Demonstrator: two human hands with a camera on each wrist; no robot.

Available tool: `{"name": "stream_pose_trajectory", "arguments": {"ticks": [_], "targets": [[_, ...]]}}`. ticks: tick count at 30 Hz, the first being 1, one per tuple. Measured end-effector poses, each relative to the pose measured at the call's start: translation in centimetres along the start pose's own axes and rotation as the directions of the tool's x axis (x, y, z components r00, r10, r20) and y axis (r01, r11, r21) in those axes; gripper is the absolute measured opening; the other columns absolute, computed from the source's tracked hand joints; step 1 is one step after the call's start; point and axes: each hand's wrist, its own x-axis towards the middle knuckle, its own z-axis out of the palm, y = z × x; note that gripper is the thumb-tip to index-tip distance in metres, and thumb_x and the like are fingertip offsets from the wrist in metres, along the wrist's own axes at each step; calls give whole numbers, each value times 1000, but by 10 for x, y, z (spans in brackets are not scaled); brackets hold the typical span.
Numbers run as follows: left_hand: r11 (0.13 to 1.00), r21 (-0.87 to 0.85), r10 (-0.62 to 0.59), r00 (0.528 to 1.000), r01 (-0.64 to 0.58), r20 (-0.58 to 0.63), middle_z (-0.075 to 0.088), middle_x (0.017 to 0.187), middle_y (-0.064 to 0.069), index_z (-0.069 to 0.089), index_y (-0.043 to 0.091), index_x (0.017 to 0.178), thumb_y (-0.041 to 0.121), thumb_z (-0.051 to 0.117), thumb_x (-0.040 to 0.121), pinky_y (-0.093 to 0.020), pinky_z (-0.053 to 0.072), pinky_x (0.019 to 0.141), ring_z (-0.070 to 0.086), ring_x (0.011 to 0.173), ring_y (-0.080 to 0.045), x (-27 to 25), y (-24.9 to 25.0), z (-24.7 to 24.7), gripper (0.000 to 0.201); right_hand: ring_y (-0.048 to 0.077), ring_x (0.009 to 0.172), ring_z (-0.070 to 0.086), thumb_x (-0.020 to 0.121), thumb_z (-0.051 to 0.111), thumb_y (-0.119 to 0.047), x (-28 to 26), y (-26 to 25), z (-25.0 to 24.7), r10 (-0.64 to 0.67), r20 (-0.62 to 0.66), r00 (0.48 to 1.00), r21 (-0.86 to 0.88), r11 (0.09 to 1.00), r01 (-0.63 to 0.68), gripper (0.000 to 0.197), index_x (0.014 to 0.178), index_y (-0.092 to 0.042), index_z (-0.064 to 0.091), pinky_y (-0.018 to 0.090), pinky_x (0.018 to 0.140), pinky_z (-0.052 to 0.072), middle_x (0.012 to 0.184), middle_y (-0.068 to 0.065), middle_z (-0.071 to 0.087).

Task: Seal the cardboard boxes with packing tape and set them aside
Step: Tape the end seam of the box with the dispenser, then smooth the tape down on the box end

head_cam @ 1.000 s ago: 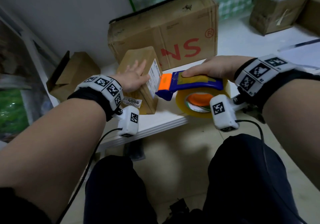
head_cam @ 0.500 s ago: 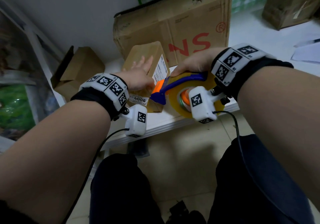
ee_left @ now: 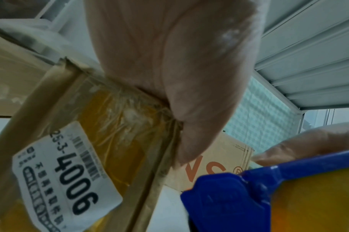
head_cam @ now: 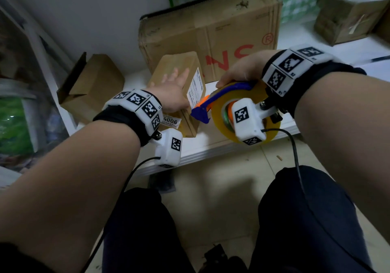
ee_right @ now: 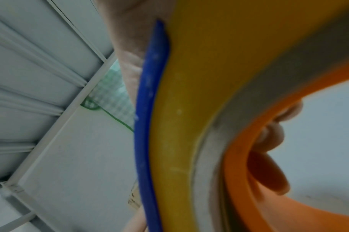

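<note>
Head downward; wrist cameras close, upward

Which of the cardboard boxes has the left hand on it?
The small box with the 4006 label; the left hand rests flat on its top.

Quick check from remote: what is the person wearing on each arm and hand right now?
Both forearms are bare, with no sleeves or gloves. The left hand and right hand each sit beyond a black fabric wrist strap carrying white blocks printed with black square markers. Under each wrist hangs a white camera housing, also marker-tagged, trailing a thin black cable.
</note>
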Motion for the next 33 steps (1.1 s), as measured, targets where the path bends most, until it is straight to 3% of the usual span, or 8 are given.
{"name": "stream_pose_trajectory", "arguments": {"ticks": [3, 5, 7, 11, 15, 17, 27, 33], "targets": [[1000, -7, -6, 1000, 5, -13, -19, 157, 0, -16, 32, 148, 35, 63, 87, -52, -1, 114, -9, 146, -25, 0, 0, 1, 100, 24, 71, 63, 90, 60, -40, 3, 2, 2, 11, -9, 1000, -30, 999, -11, 34, 100, -8, 65, 34, 74, 51, 81, 7, 68], [1000, -13, -7, 1000, 7, -21, -18, 157, 1, -15, 33, 148, 34, 63, 87, -52, -1, 114, -8, 146, -23, 0, -1, 2, 99, 21, 73, 54, 86, 66, -39, 6, 11, 4, 24, -69, 997, -111, 993, -32, 32, 97, -9, 61, 28, 61, 40, 84, 6, 58], [1000, -9, 0, 1000, 0, -26, -18, 158, 1, -14, 32, 148, 33, 63, 87, -52, -1, 114, -8, 146, -23, 0, -1, 2, 99, 21, 75, 51, 85, 66, -43, 8, 22, 5, 40, -131, 991, -210, 975, -67, 34, 94, -11, 58, 30, 64, 42, 87, 7, 56], [1000, -12, -1, 999, 1, -35, -16, 158, 1, -13, 32, 149, 33, 68, 83, -54, 1, 114, -8, 146, -24, 0, 0, 2, 105, 29, 107, 56, 80, 64, -57, 9, 39, -2, 25, -324, 946, -151, 985, -78, 62, 119, -9, 60, 33, 85, 44, 120, 11, 60], [1000, 3, 3, 999, -3, -46, -15, 158, 1, -13, 31, 149, 34, 73, 78, -55, 1, 114, -7, 146, -25, 0, 0, 3, 112, 31, 78, 56, 80, 64, -57, 11, 46, 6, -13, -532, 846, -151, 985, -80, 54, 76, -4, 57, 30, 57, 40, 87, 15, 61], [1000, 4, 5, 999, -5, -47, -15, 159, 1, -13, 31, 149, 34, 75, 76, -54, 1, 114, -7, 146, -25, 0, 0, 3, 115, 31, 73, 57, 83, 63, -49, 15, 48, 16, -39, -576, 816, -194, 977, -90, 48, 68, -5, 52, 29, 56, 38, 78, 13, 60], [1000, 2, 21, 999, -21, -45, -15, 159, 0, -14, 31, 149, 32, 81, 69, -53, -1, 114, -8, 146, -23, 0, -1, 2, 125, 23, 57, 55, 77, 54, -60, 25, 39, 49, -98, -480, 872, -309, 949, -63, 51, 65, -10, 54, 26, 52, 44, 62, 8, 56], [989, -85, 123, 992, -122, 6, -12, 159, -3, -7, 31, 150, 50, 78, 66, -47, 1, 118, -6, 146, -23, -7, -13, -10, 121, 23, 58, 55, 75, 63, -52, 21, 33, 42, -58, -456, 888, -286, 954, -85, 44, 67, -10, 56, 25, 52, 42, 66, 7, 58]]}}
